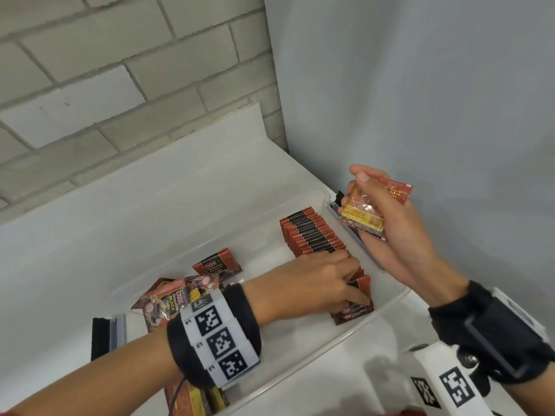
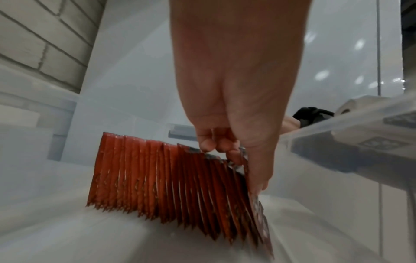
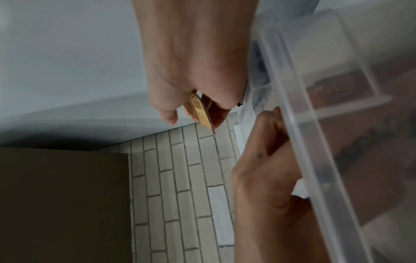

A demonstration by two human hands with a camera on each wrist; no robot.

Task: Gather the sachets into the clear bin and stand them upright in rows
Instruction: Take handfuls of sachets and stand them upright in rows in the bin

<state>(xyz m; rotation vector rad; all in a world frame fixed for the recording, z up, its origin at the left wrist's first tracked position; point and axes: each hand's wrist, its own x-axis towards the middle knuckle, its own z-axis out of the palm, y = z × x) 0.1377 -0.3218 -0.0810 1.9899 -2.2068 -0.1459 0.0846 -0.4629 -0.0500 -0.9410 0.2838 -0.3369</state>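
Nearest the viewer, two wrists each carry a black strap with a white block of square black-and-white markers: the left wristband (image 1: 214,337) and the right wristband (image 1: 492,340). Beneath the left forearm lie about four loose sachets (image 1: 168,301), flat, glossy foil packets printed red, black and yellow, overlapping on the floor of the clear bin (image 1: 330,352); one more flat sachet (image 1: 216,265) lies just beyond them. The bin is a translucent, smooth-walled plastic rectangle with rounded corners. The left hand (image 1: 306,280) reaches into it, fingers (image 2: 208,144) curled over the top edges of the near end of one standing row (image 1: 315,235); the thumb presses the row's end packet. This row holds some two dozen thin packets on edge, serrated seams uppermost; an exact count cannot be made. Farther off, above the bin's right rim, the right hand (image 1: 387,223) grasps a small stack of sachets (image 1: 365,211), apparently two or three, between thumb and fingers. Behind stand a pale brick wall (image 1: 120,70) and a smooth grey panel (image 1: 420,85).
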